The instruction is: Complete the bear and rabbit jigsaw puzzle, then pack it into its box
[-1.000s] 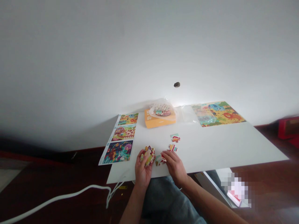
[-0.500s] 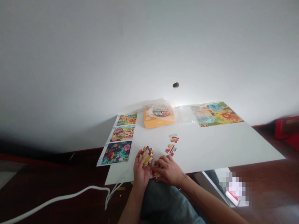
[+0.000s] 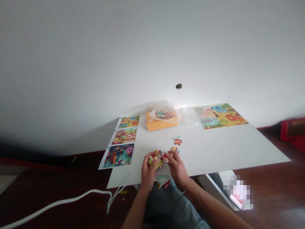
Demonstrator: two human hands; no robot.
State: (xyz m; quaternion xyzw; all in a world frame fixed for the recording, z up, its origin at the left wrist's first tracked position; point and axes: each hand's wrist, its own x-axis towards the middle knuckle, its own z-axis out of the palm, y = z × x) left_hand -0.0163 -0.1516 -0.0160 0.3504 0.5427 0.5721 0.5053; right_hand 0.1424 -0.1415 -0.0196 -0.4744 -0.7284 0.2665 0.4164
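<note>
My left hand (image 3: 149, 171) is closed around a stack of puzzle pieces (image 3: 156, 159) above the table's front edge. Just right of it, my right hand (image 3: 175, 167) pinches a small red and white puzzle piece (image 3: 166, 158) close to the stack. Below both hands, a piece with pale green and red parts (image 3: 163, 182) lies at the table edge by my lap. Beyond my right hand on the white table are a teal and red piece (image 3: 177, 140) and another colourful piece (image 3: 175, 149), partly hidden by the fingers.
An orange packet (image 3: 162, 125) lies at the back under a clear bag of puzzle pieces (image 3: 164, 113). A sheet with three pictures (image 3: 124, 136) is at the left. At the right lies an animal picture (image 3: 224, 117), partly under clear plastic. A white cable (image 3: 71, 200) hangs at lower left.
My left hand and the stack have moved right. My right hand has moved up and right from the table edge, uncovering the pale green and red piece there.
</note>
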